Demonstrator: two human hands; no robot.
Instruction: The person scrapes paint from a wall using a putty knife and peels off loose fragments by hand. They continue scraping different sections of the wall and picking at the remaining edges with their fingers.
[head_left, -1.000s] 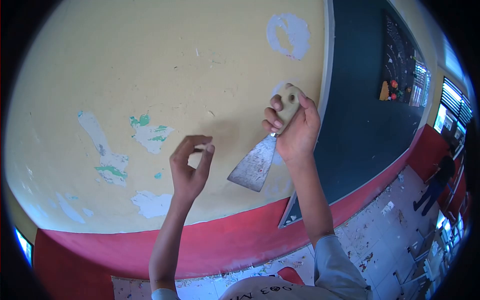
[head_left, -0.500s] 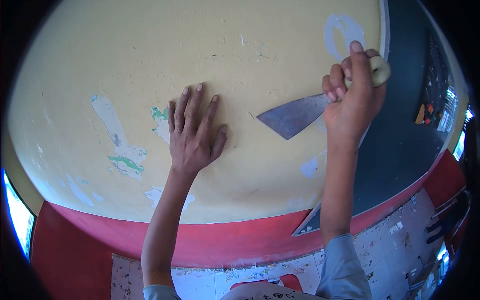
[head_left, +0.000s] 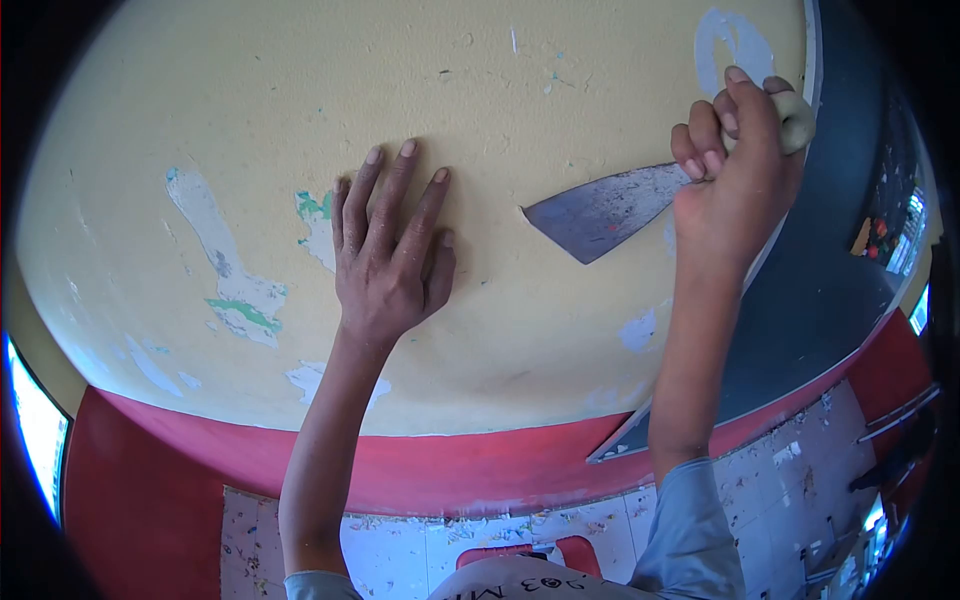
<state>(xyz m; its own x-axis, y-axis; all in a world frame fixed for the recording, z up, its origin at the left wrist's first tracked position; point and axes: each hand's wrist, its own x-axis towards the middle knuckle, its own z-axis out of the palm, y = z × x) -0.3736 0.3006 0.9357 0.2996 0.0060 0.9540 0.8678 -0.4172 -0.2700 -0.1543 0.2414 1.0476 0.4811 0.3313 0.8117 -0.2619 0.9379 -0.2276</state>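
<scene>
My left hand [head_left: 385, 275] lies flat on the yellow wall [head_left: 480, 360], fingers spread, just right of a bare patch with green edges [head_left: 318, 225]. My right hand [head_left: 735, 180] is wrapped round the pale round-ended handle [head_left: 797, 122] of a scraper [head_left: 610, 210]. The wide metal blade points left, and its upper left corner meets the wall beside a tiny curl of paint. A larger peeled patch [head_left: 228, 255] shows at the left.
A dark green board [head_left: 800, 300] with a pale frame stands at the right. Below runs a red wall band [head_left: 450, 475]. Paint flakes litter the tiled floor [head_left: 400, 550], where a red seat [head_left: 580, 555] shows. A bright window [head_left: 38, 430] is at far left.
The view has shifted a little. My right hand and the scraper have moved slightly right and up in the picture. My left hand stays on the wall.
</scene>
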